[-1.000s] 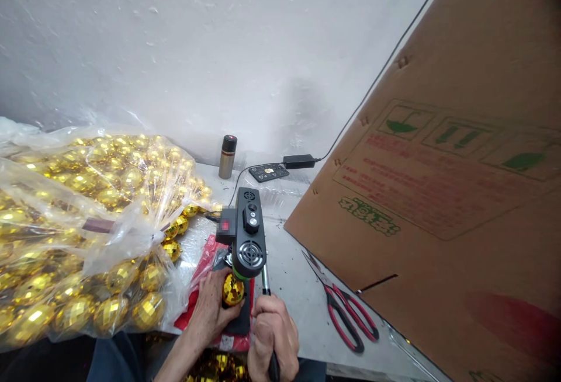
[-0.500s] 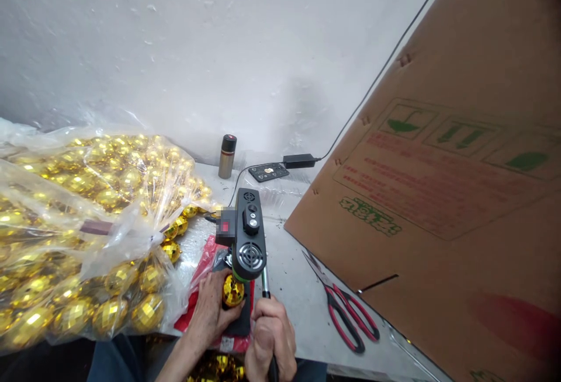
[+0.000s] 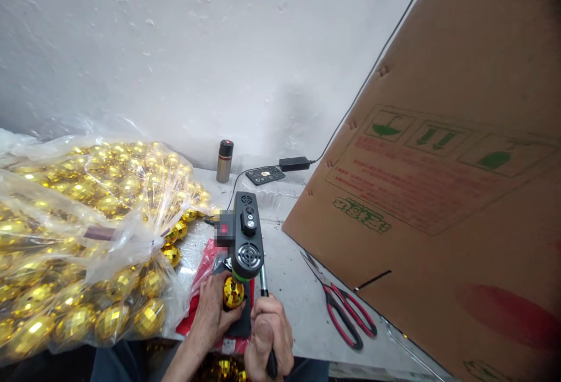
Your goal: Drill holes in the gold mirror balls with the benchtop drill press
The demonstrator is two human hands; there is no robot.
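My left hand (image 3: 213, 306) is closed round a shiny gold mirrored ball (image 3: 234, 293), under the front end of a small black bench drill press (image 3: 248, 233). The tip of the machine meets the top of the ball. My right hand (image 3: 270, 335) grips the lever handle (image 3: 272, 364) on the machine's right side, with its metal rod (image 3: 263, 280) running up from the fist. Beneath the ball lies the machine's dark base (image 3: 240, 327), on a red plastic sheet (image 3: 188, 320).
Clear bags of gold balls (image 3: 79, 312) fill the left side. Red-handled scissors (image 3: 346, 315) lie on the right beside a large cardboard box (image 3: 438, 195). Towards the wall are a bottle (image 3: 224, 162), a dark flat card-like thing (image 3: 265, 175) and a power adapter (image 3: 294, 164).
The view has shifted slightly. Both hands keep their holds on the ball and the lever, and the ball stays under the machine's tip.
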